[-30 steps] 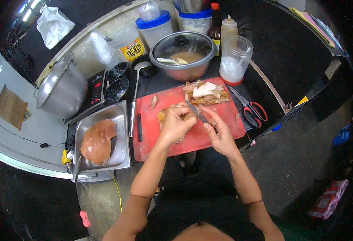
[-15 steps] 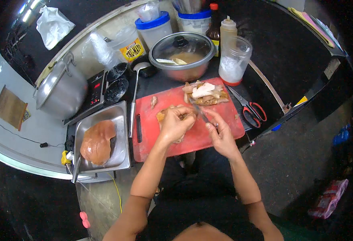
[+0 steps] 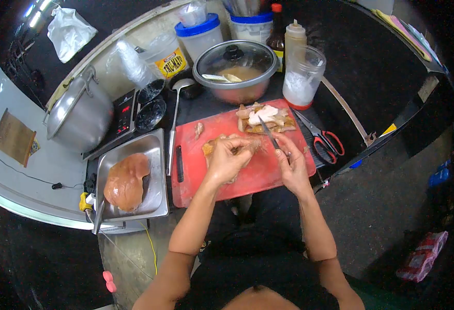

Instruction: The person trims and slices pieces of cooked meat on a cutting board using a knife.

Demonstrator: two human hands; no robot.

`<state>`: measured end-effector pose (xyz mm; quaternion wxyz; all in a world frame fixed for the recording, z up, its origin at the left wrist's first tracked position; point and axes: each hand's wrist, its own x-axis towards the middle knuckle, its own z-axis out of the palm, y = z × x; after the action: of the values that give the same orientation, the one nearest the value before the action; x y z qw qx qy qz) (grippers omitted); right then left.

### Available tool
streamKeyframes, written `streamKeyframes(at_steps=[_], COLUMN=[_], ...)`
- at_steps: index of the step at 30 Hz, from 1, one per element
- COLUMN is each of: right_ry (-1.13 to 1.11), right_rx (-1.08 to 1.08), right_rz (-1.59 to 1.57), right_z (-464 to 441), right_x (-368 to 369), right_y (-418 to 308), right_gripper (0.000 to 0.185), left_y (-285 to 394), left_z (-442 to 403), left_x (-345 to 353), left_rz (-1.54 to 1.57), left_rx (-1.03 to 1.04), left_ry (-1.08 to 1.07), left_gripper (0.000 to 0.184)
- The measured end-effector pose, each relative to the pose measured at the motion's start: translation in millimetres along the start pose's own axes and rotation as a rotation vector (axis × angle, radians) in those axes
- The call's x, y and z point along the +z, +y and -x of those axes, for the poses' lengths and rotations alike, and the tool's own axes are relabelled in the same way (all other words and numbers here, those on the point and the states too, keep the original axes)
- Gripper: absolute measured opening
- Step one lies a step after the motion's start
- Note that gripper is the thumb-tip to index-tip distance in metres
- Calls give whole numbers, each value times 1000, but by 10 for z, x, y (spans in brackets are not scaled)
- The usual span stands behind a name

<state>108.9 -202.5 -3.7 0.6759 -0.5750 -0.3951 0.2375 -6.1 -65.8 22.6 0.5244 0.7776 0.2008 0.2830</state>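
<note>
My right hand is closed around a small knife, its blade pointing up and left to the chopped meat. That meat, pale and brownish with a white piece on top, is heaped at the far right of the red cutting board. Left of the knife, my left hand is pinched closed on a piece of meat, mostly hidden under the fingers and palm. A small scrap of meat lies by itself on the board's upper left.
A steel tray with a large raw piece of meat stands at left, beside a ladle. Red-handled scissors lie right of the board. Behind are a lidded bowl, a clear jar and a pot.
The knife has moved right and up, away from my left fingers, and its tip now reaches the heaped meat. My right hand shifted slightly right. My left hand has stayed nearly in place.
</note>
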Motion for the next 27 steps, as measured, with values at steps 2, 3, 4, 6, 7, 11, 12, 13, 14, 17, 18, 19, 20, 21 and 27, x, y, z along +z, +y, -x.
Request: streamKeyframes(at_steps=[2, 3, 4, 6, 7, 11, 12, 13, 14, 17, 18, 19, 20, 21, 27], right_ry=[-64, -87, -110, -140, -157, -179, -171, -169, -166, -35, 27, 24, 21, 6, -81], right_rx=[28, 18, 8, 13, 17, -14, -31, -35, -40, -49, -51, 0, 51, 11, -70], right_rz=[6, 7, 9, -30, -48, -3, 31, 56, 82, 52, 24, 24, 24, 20, 103], right_z=[23, 34, 46, 60, 63, 33, 29, 26, 25, -10, -31, -28, -29, -9, 124], right_x=[13, 24, 35, 79, 94, 105, 104, 100, 94, 59, 42, 8, -19, -2, 124], right_y=[-94, -96, -99, -141, -155, -117, -98, -100, -105, -23, -18, -47, -98, -113, -181], right_gripper=[39, 40, 40, 41, 41, 40, 39, 39, 38, 36, 36, 35, 35, 35, 40], left_y=[22, 28, 22, -10, -18, 23, 39, 19, -19, 68, 106, 83, 40, 29, -48], left_z=[-4, -9, -18, -14, -7, 1, 2, -1, -4, 14, 22, 16, 6, 0, 5], left_x=[-5, -6, -17, -43, -41, -36, -37, -39, -41, -15, -4, -3, -3, -4, -47], left_rz=[9, 15, 5, -19, -28, -19, -6, -10, -15, -17, -17, 32, 79, 127, 329], left_rx=[-15, -22, -24, -33, -31, -27, -29, -36, -44, -23, -10, -34, -59, -84, -308], left_ry=[-2, -4, -12, -23, -15, -19, -29, -35, -43, -14, 6, -1, -8, -18, -87], left_gripper=[11, 11, 10, 8, 8, 9, 9, 9, 9, 10, 11, 11, 12, 13, 17])
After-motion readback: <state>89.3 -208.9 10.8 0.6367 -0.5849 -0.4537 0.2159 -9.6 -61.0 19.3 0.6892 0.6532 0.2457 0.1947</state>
